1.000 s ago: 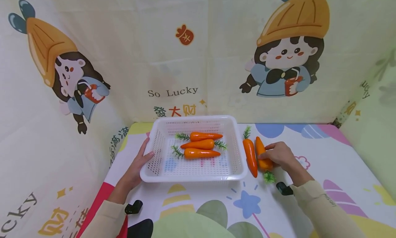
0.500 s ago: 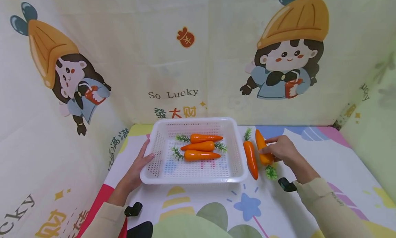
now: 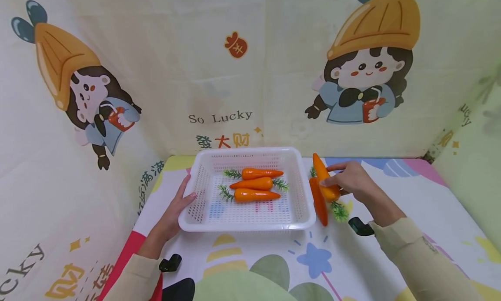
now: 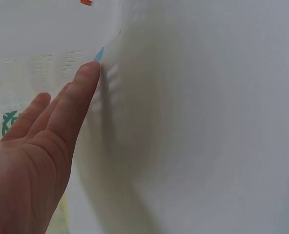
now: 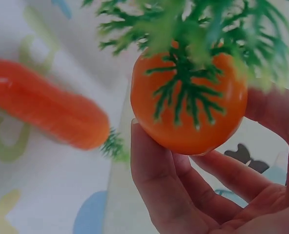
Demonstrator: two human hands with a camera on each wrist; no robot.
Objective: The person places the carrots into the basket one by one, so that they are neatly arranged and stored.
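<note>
My right hand (image 3: 354,179) pinches an orange carrot (image 3: 318,164) between thumb and fingers, its tip pointing away and its green leafy top toward me. In the right wrist view, the fingers are round the thick end of this carrot (image 5: 193,136). A second carrot (image 3: 319,207) lies just outside the basket's right side, partly covered by the held one. Along the left side of the white plastic basket (image 3: 246,227), my left hand (image 3: 172,212) rests with straight fingers against the wall. The left wrist view shows these fingers (image 4: 76,102) extended beside the basket.
Inside the basket lie three carrots (image 3: 257,195) with green tops, side by side. A patterned cloth (image 3: 282,257) covers the table. Printed fabric (image 3: 278,75) hangs behind the table and at both sides.
My right hand has lifted the carrot beside the basket and moved it up and left, over the other loose carrot. My left hand and the basket have hardly moved.
</note>
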